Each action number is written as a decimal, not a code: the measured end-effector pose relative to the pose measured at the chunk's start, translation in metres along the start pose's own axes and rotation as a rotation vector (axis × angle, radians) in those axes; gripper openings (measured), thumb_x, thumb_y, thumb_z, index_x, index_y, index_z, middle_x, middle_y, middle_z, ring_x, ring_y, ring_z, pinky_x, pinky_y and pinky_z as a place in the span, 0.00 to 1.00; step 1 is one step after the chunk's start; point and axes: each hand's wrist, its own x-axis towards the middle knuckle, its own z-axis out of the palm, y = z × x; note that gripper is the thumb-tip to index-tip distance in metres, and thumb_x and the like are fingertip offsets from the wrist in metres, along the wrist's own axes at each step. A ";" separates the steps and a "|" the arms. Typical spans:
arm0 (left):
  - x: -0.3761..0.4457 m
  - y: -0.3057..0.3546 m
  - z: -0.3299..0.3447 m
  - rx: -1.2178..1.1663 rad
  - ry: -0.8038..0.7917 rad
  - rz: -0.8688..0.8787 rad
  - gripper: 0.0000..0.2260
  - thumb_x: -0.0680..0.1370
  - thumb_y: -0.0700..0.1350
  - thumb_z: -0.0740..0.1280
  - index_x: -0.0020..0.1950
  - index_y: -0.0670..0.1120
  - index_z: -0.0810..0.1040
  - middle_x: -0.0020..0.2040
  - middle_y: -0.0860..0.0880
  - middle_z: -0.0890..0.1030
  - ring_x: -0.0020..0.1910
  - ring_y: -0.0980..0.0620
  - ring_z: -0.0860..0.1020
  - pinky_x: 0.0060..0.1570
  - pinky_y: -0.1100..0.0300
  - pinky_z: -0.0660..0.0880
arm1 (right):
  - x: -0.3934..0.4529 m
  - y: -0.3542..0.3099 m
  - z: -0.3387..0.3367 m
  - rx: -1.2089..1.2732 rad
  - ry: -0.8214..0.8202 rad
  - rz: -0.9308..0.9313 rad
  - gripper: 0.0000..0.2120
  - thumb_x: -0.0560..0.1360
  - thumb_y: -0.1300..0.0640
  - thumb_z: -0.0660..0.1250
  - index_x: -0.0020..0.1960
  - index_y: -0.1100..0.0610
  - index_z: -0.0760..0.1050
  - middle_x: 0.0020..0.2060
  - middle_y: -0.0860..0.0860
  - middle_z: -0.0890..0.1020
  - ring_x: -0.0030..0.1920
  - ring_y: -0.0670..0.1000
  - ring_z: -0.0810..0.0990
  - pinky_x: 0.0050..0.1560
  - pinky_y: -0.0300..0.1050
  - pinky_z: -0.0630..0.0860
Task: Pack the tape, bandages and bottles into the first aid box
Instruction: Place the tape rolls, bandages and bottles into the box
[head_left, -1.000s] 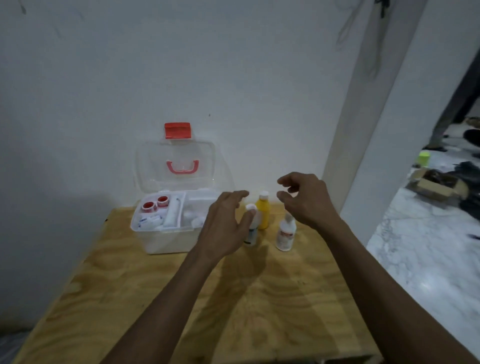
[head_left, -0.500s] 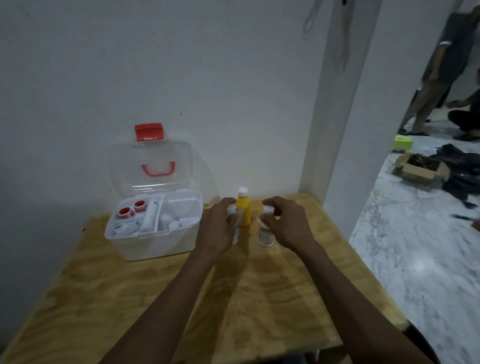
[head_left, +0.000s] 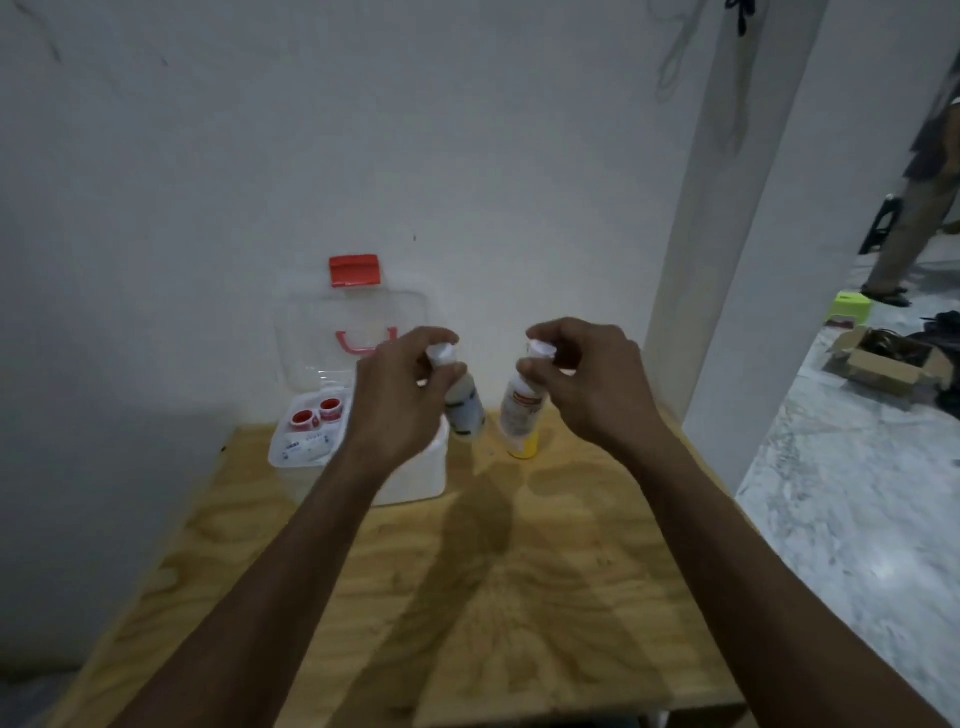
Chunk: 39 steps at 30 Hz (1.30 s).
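My left hand (head_left: 400, 395) grips a white bottle with a dark label (head_left: 466, 408) by its cap, lifted above the table. My right hand (head_left: 587, 382) holds a white bottle with a red label (head_left: 519, 408) by its cap, also lifted. A yellow bottle (head_left: 525, 446) stands on the table behind it, mostly hidden. The white first aid box (head_left: 415, 475) sits at the back left with its clear lid (head_left: 311, 338) open against the wall. Two red-cored tape rolls (head_left: 318, 412) and a white packet (head_left: 306, 446) lie in its tray.
The wooden table (head_left: 467, 597) meets the white wall at the back. A white pillar (head_left: 727, 234) rises at the right. Beyond it, on the marble floor, lie a cardboard box (head_left: 878, 358) and a green stool (head_left: 849, 309), and a person (head_left: 919, 182) stands.
Both hands closed on the two white bottles and lifted them off the table. The yellow bottle stays standing. The camera shifted.
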 end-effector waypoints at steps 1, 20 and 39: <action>0.006 -0.002 -0.009 0.014 0.024 -0.009 0.12 0.75 0.44 0.72 0.59 0.48 0.81 0.47 0.54 0.82 0.43 0.57 0.81 0.46 0.63 0.79 | 0.006 -0.007 0.007 0.030 0.006 -0.013 0.14 0.71 0.55 0.74 0.56 0.56 0.82 0.49 0.49 0.86 0.47 0.46 0.84 0.51 0.43 0.80; 0.048 -0.093 -0.006 0.253 -0.247 -0.180 0.15 0.75 0.41 0.71 0.62 0.43 0.79 0.59 0.43 0.82 0.54 0.47 0.82 0.52 0.61 0.75 | 0.034 0.000 0.136 -0.012 -0.318 -0.030 0.11 0.73 0.59 0.71 0.55 0.59 0.82 0.50 0.56 0.85 0.49 0.55 0.83 0.53 0.56 0.79; 0.036 -0.114 0.002 0.325 -0.354 -0.267 0.18 0.74 0.43 0.73 0.64 0.44 0.79 0.59 0.42 0.82 0.54 0.44 0.80 0.56 0.54 0.75 | 0.030 0.015 0.157 -0.208 -0.448 -0.014 0.19 0.70 0.60 0.75 0.60 0.62 0.79 0.55 0.59 0.81 0.53 0.59 0.78 0.52 0.49 0.76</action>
